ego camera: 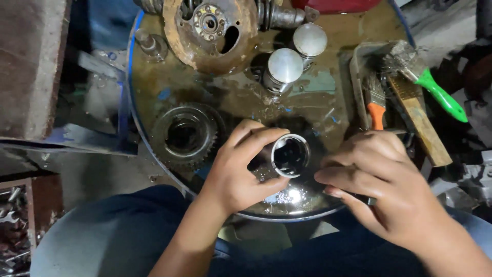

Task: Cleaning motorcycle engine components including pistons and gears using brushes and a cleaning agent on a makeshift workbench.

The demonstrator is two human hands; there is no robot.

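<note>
Your left hand (237, 169) pinches a short metal sleeve (288, 155) between thumb and fingers, open end up, over the oily drum top (154, 87). Your right hand (382, 182) sits at its three o'clock, fingers curled together, just beside it; I cannot tell whether they touch. A toothed gear (185, 135) lies at nine o'clock, two pistons (283, 69) at twelve, brushes (376, 105) at two.

Looking like a repair workshop: oily drum top (154, 87) serving as a bench, holding a rusty engine plate (210, 33), a toothed gear (185, 136), two pistons (294, 56), with greasy brushes (405, 77) lying in a tray (357, 77), spanners (11, 215) sitting nearby.
</note>
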